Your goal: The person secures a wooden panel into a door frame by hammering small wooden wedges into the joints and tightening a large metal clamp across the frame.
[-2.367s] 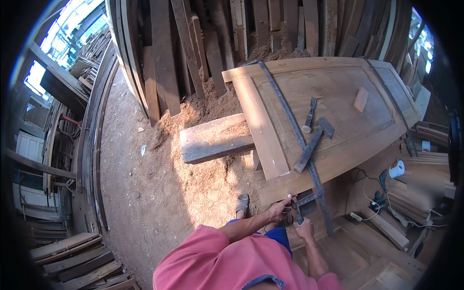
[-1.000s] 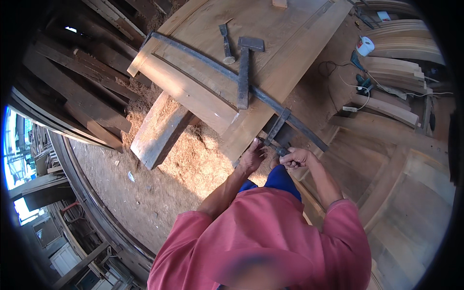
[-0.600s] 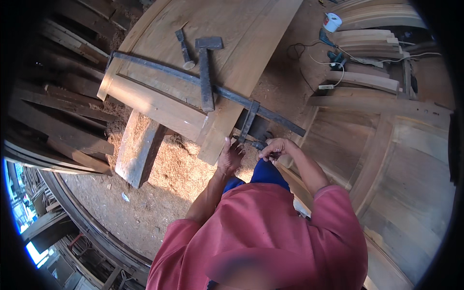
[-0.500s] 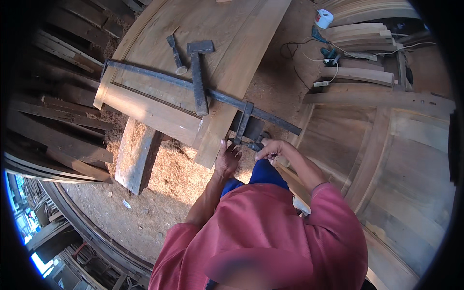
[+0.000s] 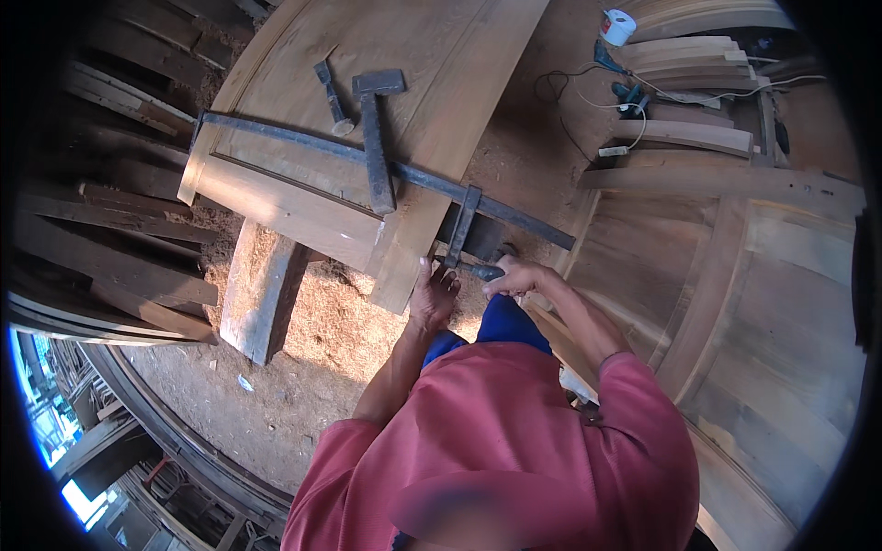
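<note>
A long dark metal bar clamp (image 5: 303, 141) lies across a panelled wooden door (image 5: 432, 87). Its sliding jaw (image 5: 466, 225) and screw stand just off the door's near right edge. My right hand (image 5: 520, 276) is closed round the handle end of the clamp's screw. Beside the screw's other end, close to the door edge, is my left hand (image 5: 434, 294), thumb up and fingers apart and slightly bent; whether it touches the screw is hard to see. On the door lie a hammer (image 5: 375, 138), its handle over the clamp bar, and a chisel (image 5: 333, 99).
A thick wooden block (image 5: 262, 294) juts from under the door over shavings. Dark planks (image 5: 119, 239) are stacked at left. Another framed panel (image 5: 634, 266) lies at right. Beyond it are curved boards (image 5: 684, 135), a green power tool (image 5: 629, 96), cords and a white bucket (image 5: 618, 28).
My right hand has shifted slightly on the screw handle, its fingers turned a little. The left hand stays by the screw end. The whole view has moved very slightly.
</note>
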`<state>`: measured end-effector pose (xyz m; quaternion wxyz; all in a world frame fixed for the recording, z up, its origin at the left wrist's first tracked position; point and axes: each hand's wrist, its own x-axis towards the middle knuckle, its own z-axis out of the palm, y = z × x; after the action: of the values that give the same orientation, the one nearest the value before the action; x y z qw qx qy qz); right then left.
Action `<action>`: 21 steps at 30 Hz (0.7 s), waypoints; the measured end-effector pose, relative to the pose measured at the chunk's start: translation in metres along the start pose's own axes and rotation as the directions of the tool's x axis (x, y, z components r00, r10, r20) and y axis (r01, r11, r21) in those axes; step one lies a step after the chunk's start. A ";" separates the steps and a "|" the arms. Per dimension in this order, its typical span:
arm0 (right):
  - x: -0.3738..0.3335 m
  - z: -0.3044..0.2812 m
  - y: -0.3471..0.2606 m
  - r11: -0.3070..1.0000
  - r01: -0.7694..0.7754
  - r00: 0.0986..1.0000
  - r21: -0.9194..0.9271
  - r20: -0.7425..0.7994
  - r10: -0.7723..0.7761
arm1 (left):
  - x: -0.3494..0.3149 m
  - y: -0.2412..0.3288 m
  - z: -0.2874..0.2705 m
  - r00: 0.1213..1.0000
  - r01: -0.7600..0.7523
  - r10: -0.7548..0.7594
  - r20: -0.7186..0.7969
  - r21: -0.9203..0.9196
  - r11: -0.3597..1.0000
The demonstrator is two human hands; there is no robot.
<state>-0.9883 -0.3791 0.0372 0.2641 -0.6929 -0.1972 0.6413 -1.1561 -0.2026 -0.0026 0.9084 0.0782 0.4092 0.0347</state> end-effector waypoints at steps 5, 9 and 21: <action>-0.026 0.038 -0.036 0.871 -0.163 0.875 -0.463 -0.476 -0.089 | 0.008 -0.003 -0.005 0.999 -0.038 0.037 -0.036 -0.008 0.999; 0.007 -0.008 0.007 0.895 -0.080 0.976 0.440 0.218 -0.020 | 0.006 -0.001 0.001 0.999 -0.038 0.038 -0.032 -0.019 0.999; 0.005 0.035 0.027 0.883 0.146 0.843 -0.447 -0.410 -0.347 | 0.002 -0.006 0.011 0.997 -0.047 0.042 -0.064 -0.069 0.997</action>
<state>-1.0239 -0.3934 0.0152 0.2398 -0.8364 -0.3412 0.3555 -1.1469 -0.2092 0.0025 0.8964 0.0542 0.4341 0.0716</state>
